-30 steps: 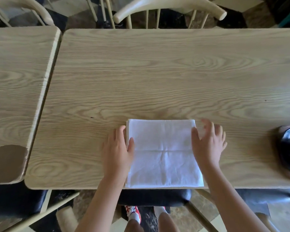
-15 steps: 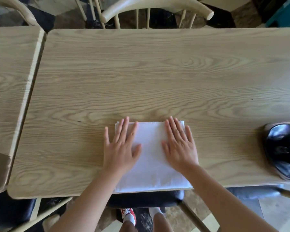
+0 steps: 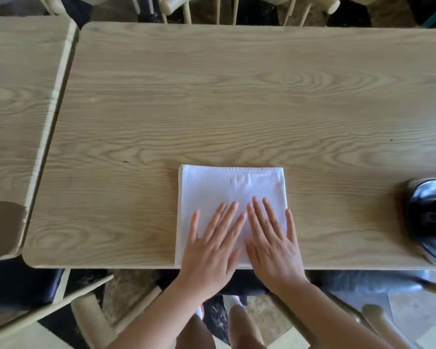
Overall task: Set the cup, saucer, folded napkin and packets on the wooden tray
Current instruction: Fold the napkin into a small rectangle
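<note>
My left hand (image 3: 212, 250) and right hand (image 3: 272, 245) lie flat and spread on the napkin (image 3: 227, 187) at the table's (image 3: 237, 96) near edge, gripping nothing; it looks light, soft and limp, so I'd judge pinching a folded edge best.

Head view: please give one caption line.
Both hands, left hand and right hand, flat on white folded napkin.

Both hands flat on the napkin (image 3: 230, 197), side by side, fingers (image 3: 228, 214) spread and pointing away. Left hand (image 3: 213, 250) and right hand (image 3: 272, 245) press its near half. The white square lies at the desk's (image 3: 237, 96) near edge. A glossy black dish (image 3: 431, 217) sits far right, cut off.
</note>
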A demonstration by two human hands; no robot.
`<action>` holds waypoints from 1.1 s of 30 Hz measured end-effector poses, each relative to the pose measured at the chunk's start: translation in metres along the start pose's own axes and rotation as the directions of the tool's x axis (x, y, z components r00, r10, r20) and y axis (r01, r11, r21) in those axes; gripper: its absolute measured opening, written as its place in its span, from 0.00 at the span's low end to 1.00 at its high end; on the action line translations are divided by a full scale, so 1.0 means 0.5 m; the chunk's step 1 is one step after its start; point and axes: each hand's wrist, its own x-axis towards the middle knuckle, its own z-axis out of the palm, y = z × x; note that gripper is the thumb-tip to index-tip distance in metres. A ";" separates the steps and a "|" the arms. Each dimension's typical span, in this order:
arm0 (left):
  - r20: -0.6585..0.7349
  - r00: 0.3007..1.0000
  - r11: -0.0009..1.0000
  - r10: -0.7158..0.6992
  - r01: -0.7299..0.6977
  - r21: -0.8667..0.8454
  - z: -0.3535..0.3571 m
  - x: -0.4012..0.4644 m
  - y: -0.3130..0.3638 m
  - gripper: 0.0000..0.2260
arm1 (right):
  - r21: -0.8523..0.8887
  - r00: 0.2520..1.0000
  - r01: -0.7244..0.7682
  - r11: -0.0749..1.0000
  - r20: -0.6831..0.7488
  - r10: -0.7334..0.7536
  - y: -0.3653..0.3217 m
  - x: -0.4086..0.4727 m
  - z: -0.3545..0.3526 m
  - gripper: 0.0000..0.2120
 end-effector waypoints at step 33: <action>0.204 0.973 0.994 0.111 -0.107 -0.026 -0.021 -0.126 -0.138 0.42 | 0.004 0.965 0.260 0.966 0.037 -0.260 0.130 -0.086 -0.003 0.33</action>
